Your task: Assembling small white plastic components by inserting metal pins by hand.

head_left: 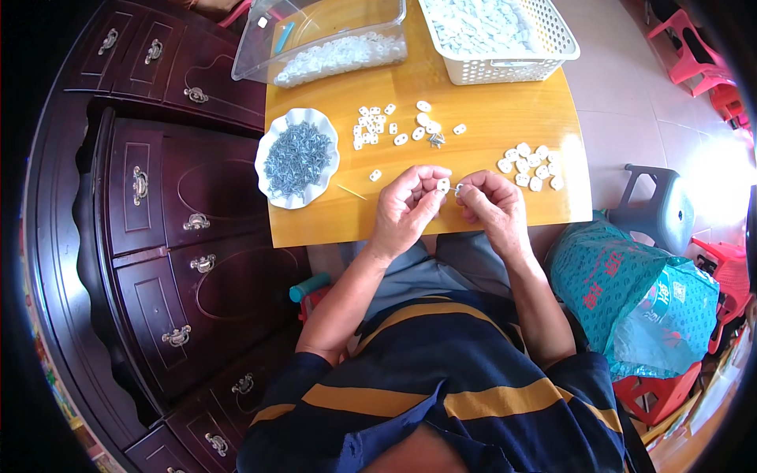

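white clip [443, 185] in left hand [406, 206], one screw [458, 189].

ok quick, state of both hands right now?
Left hand: closed, pinching a small white plastic piece at its fingertips.
Right hand: closed, pinching a small metal part; exact kind cannot be told.

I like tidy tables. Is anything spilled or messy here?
Nothing looks spilled. White pieces lie loose on the table, and screws stay in their dish. The left hand holds one white piece.
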A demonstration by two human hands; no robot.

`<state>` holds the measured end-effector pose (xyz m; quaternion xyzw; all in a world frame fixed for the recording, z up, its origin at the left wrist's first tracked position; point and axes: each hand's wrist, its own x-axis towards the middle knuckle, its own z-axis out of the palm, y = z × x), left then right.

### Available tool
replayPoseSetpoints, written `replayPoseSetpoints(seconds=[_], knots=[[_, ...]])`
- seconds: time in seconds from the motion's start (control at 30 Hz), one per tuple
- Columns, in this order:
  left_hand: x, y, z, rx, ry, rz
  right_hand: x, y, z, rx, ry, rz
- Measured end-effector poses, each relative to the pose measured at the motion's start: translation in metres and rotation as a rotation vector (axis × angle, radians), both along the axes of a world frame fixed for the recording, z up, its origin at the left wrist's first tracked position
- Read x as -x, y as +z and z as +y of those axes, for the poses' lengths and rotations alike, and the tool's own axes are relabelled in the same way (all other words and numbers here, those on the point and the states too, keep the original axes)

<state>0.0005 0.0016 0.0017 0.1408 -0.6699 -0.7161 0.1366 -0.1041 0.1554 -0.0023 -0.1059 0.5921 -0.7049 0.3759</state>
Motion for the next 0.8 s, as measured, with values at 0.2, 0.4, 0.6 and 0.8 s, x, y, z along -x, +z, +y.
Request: replayPoseSetpoints(seconds=[0.2, 0.4, 0.6, 0.8], knots=[[-0.0005, 0.0037, 0.0008, -0.071, -0.001, -0.013, 0.0016, 0.0019, 0.0007, 0.031, 0.008, -0.047], [0.0007, 0.0055, 0.0011, -0.123, -0.004, -0.025, 0.0019, 0.0015, 0.0006, 0.039, 0.014, -0.056], [0.0009, 0.0036, 0.0029, 0.019, -0.058, 0.014, 0.0006, -0.0035, 0.0002, 0.06, 0.026, -0.044], [-0.0004, 0.0055, -0.0024, 0.047, -0.095, -0.002, -0.0003, -0.0038, -0.0002, 0.072, 0.044, -0.038]])
